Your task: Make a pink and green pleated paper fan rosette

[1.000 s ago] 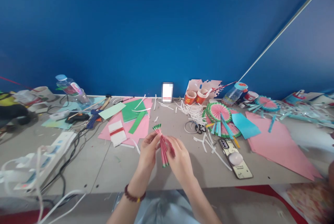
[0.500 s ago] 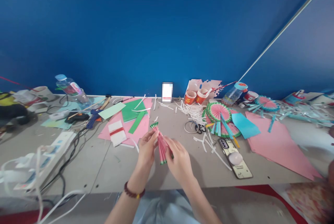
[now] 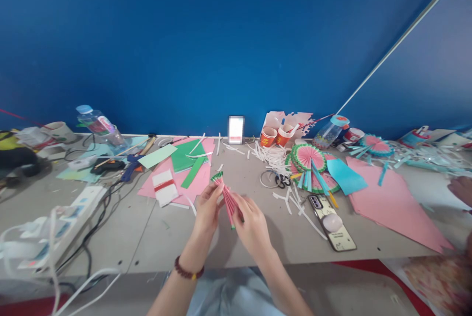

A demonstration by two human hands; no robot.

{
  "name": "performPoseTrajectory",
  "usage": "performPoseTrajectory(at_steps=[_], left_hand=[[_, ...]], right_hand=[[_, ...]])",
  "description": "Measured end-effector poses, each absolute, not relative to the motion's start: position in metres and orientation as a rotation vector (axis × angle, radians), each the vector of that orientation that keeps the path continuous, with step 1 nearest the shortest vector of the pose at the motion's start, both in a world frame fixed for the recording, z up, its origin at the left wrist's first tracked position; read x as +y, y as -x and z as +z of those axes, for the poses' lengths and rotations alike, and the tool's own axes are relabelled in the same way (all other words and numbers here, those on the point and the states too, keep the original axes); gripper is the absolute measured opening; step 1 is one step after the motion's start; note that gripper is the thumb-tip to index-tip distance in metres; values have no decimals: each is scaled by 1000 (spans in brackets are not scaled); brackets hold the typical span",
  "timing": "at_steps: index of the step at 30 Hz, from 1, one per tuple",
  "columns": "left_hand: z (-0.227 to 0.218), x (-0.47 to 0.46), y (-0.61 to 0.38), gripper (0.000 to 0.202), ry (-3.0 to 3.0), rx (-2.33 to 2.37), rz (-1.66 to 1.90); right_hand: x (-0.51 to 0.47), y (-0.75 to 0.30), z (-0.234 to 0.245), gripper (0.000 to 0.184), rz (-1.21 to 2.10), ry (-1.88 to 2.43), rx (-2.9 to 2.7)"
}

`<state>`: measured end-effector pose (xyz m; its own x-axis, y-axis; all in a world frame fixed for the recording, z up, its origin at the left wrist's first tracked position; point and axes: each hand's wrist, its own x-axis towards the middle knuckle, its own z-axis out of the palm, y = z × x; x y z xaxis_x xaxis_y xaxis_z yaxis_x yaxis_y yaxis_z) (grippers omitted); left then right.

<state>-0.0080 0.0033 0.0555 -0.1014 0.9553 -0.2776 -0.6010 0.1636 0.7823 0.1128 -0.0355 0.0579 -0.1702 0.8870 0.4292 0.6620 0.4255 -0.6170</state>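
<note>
Between my two hands, above the front part of the grey table, is a pleated pink paper fan [image 3: 229, 203] with green edges. My left hand [image 3: 208, 205] pinches it near its upper part, where the green-tipped folds spread out above my fingers. My right hand [image 3: 250, 218] is closed on its right side, lower down, and covers part of the folds. The lower end hangs free between the hands, narrow and tilted. Left of my hands lie a white pack with a red band [image 3: 164, 186] and a green paper strip [image 3: 193, 172] on pink paper [image 3: 147, 184].
On the right are finished watermelon-like paper fans [image 3: 309, 161], scissors [image 3: 283, 181], paper scraps [image 3: 271, 158], a phone [image 3: 334, 225] and pink sheets [image 3: 391, 203]. A power strip [image 3: 73, 222] with cables lies left. Paper cups [image 3: 268, 136] and a propped screen [image 3: 236, 129] stand behind. Another person's hand [image 3: 460, 190] shows far right.
The lower folds of the pink fan have drawn closer together, so that end looks narrower. My hands have barely shifted. Another person's hand has come further into view at the far right.
</note>
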Motion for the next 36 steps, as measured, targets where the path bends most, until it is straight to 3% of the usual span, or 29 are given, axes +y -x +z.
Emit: performPoseTrajectory(at_steps=[14, 26, 36], left_hand=[[49, -5, 6, 26, -641, 1002, 1278], [50, 2, 17, 29, -567, 1027, 1346], [52, 2, 18, 29, -617, 1048, 1333]], right_hand=[[-30, -119, 50, 43, 433, 1278, -1768], [-23, -135, 32, 35, 1392, 1008, -1073], [-17, -132, 33, 39, 1503, 1036, -843]])
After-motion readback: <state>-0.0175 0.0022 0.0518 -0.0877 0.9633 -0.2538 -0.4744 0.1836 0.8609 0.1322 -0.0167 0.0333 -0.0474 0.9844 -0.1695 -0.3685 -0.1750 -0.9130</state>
